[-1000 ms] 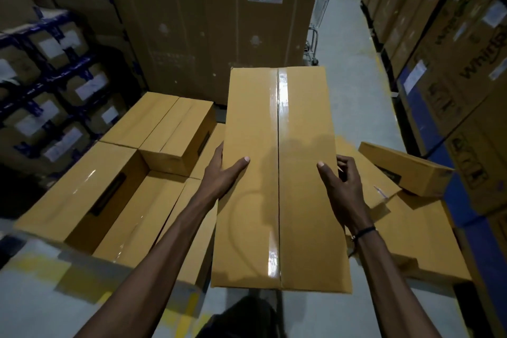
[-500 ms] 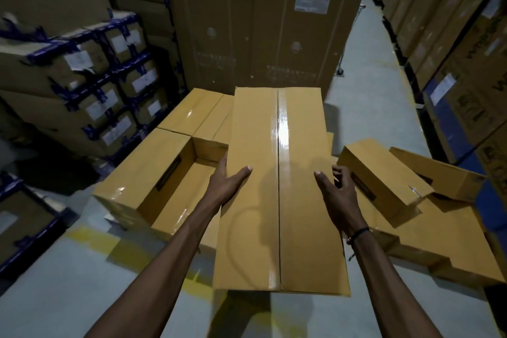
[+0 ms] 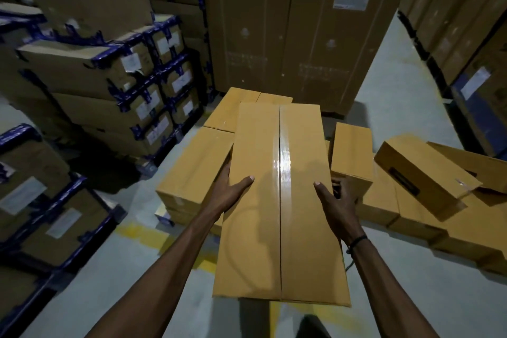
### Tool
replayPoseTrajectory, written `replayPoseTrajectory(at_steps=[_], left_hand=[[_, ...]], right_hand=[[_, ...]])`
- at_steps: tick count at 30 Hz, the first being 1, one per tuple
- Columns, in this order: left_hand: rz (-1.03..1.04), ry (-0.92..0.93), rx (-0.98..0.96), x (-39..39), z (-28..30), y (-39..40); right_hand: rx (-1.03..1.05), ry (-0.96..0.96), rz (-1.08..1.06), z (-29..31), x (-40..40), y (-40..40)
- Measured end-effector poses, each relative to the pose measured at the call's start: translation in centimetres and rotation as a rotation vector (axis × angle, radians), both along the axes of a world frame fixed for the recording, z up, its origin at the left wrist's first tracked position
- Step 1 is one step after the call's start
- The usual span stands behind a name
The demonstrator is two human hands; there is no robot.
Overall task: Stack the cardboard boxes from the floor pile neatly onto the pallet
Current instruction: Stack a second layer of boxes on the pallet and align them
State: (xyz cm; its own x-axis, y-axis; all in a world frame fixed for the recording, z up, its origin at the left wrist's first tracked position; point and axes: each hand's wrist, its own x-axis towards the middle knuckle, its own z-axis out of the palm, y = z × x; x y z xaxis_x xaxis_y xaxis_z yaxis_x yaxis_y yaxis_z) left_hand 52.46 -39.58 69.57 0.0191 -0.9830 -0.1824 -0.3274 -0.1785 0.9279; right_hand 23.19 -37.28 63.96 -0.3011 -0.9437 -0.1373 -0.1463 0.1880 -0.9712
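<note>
a person carries a long taped cardboard box (image 3: 279, 200) at waist height in a warehouse aisle, the left hand (image 3: 229, 192) and right hand (image 3: 336, 204) clamped on its two long sides. each thumb lies flat on the top face while the fingers curl down over the edge, mostly hidden; both forearms reach forward, roughly parallel, a dark band (image 3: 356, 241) on the right wrist. the box hangs in the air above the grey floor (image 3: 406, 107), its far end over the neat stack of matching boxes (image 3: 192, 173) ahead and to the left, which appears to sit on the pallet, though the pallet itself is barely visible. the loose pile of boxes (image 3: 422, 181) lies to the right, several tilted against one another. judging by the scene, the step in hand is the placing: it would go best if the box is kept level, lined up with the long edges of the boxes already laid, lowered flat into the open spot and then nudged flush, with fingers drawn clear of the sides before it settles. tall strapped cartons (image 3: 296, 41) stand behind.
</note>
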Motion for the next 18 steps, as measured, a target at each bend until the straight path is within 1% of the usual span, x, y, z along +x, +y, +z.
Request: replayPoseTrajectory(at_steps=[3, 9, 15, 18], left_hand=[[-0.013, -0.014, 0.031, 2.8, -0.6, -1.8], [-0.088, -0.032, 0.064, 6.1, -3.1, -7.7], [-0.172, -0.038, 0.125, 8.9, -6.3, -15.9], [-0.207, -0.063, 0.142, 10.0, -8.5, -20.6]], right_hand=[[0.036, 0.026, -0.005, 0.3, 3.0, -1.1], [0.117, 0.041, -0.029, -1.9, 6.2, -5.5], [0.187, 0.033, -0.032, -5.5, 9.1, -11.8], [0.202, 0.037, -0.033, -8.4, 9.8, -15.0]])
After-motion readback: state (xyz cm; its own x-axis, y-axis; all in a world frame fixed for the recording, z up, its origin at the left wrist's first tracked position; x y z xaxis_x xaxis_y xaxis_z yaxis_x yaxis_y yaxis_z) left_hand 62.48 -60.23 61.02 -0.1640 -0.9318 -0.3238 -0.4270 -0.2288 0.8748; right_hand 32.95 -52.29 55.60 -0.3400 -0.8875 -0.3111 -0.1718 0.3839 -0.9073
